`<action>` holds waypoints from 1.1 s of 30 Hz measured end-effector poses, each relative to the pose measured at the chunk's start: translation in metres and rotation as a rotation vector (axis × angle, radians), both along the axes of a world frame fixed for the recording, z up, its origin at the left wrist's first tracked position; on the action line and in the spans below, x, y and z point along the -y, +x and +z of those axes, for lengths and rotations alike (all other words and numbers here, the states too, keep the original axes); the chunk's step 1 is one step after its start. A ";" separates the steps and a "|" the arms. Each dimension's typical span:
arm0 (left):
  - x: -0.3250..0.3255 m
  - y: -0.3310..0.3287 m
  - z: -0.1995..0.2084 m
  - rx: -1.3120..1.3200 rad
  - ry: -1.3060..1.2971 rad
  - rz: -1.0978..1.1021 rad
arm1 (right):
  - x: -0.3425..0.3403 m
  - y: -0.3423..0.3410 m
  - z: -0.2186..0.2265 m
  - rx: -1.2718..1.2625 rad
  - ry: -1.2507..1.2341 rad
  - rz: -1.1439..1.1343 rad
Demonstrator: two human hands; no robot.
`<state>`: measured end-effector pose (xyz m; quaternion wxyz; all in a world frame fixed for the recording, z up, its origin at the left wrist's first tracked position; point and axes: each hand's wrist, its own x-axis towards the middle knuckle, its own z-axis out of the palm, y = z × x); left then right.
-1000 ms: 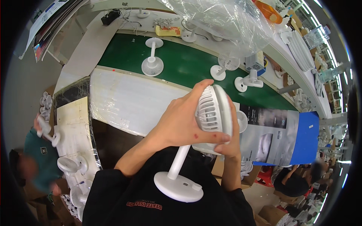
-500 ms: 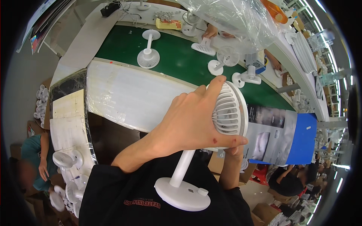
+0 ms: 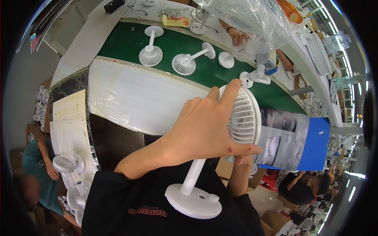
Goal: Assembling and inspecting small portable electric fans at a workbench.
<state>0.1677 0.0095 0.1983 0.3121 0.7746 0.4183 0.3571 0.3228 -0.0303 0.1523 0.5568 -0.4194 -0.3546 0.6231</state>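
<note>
A white desk fan (image 3: 190,179) with a round base and a control knob hangs tilted in front of my chest. Its slatted head (image 3: 243,118) is gripped by my left hand (image 3: 201,122), fingers over the top rim and thumb across the lower side. Behind that thumb, at the lower edge of the head, my right hand (image 3: 243,159) shows only in part; its fingers are mostly hidden. Past the white work surface, two white fans lie on the green belt, one on the left (image 3: 151,55) and one nearer the middle (image 3: 185,64).
A white board (image 3: 134,94) lies before the green belt (image 3: 114,45). More fans (image 3: 258,76) stand on the belt's right side, near a co-worker's hand (image 3: 237,37). Clear plastic sheeting (image 3: 252,19) hangs above. Printed grey and blue packaging (image 3: 303,141) is at right; other people sit left and right.
The fan in the co-worker's hand now lies on the belt, and that hand has moved right toward another fan. Belt fans shifted slightly left. My fan and hands shifted slightly right in view.
</note>
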 end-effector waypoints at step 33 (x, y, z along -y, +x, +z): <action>-0.006 0.034 -0.116 0.598 -0.506 -0.251 | -0.001 0.037 -0.099 0.379 -0.068 -0.411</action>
